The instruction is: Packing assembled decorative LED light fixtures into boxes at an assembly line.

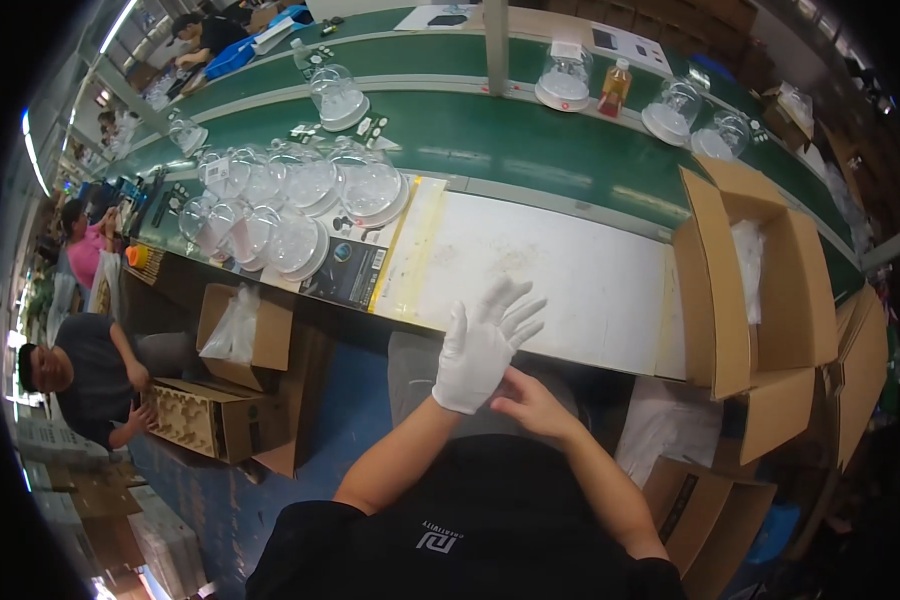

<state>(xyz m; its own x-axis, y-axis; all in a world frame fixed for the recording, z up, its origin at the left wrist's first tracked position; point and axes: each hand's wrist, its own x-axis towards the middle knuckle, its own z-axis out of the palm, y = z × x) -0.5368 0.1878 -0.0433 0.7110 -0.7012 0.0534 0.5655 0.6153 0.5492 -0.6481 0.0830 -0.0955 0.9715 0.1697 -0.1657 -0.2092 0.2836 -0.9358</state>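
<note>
My left hand (475, 360) wears a white glove and is raised over the table's near edge, its fingers spread and nothing in them. The bare right hand (535, 402) is at that glove's cuff by the left wrist, with thumb and fingers closed on its edge; some fingertips are hidden behind the glove. Beyond both hands lies a white work surface (570, 270) with a yellow-taped left edge. To its left, several clear domes on white round bases (373, 192) stand close together, with a dark printed sheet (348, 272) in front.
An open cardboard box (715, 290) with clear plastic inside stands at the table's right end. Behind runs a green conveyor (440, 130) carrying more domes and a bottle (615, 88). At left, a seated person (95, 370) handles a box with a moulded tray (185, 420).
</note>
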